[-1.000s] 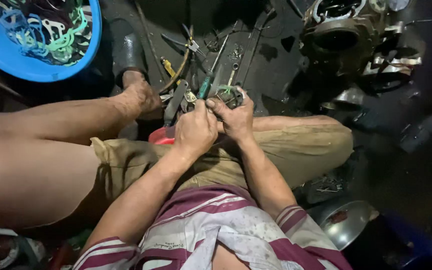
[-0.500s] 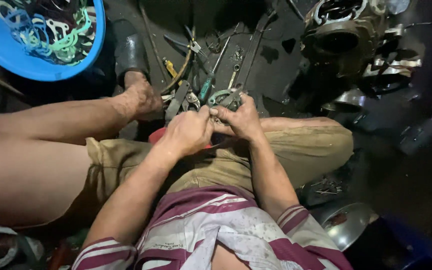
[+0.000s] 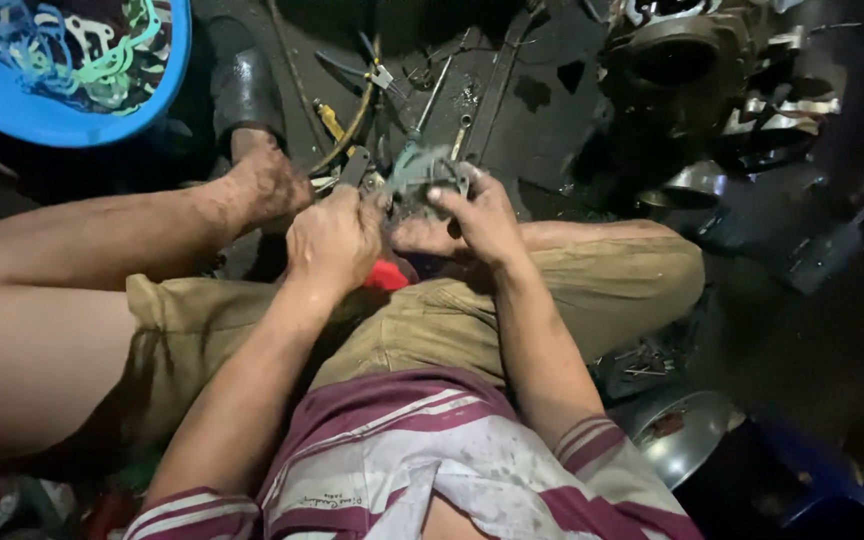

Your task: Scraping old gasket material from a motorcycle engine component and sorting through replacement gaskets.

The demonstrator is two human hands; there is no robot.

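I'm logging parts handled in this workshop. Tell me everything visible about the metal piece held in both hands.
The metal part is small, grey-green and grimy, seemingly cast, with an irregular outline and lugs at its top edge. It is held above the lap over the dark floor. The left hand grips its left side; the right hand clasps its right, fingers across its face. Its lower portion is hidden.
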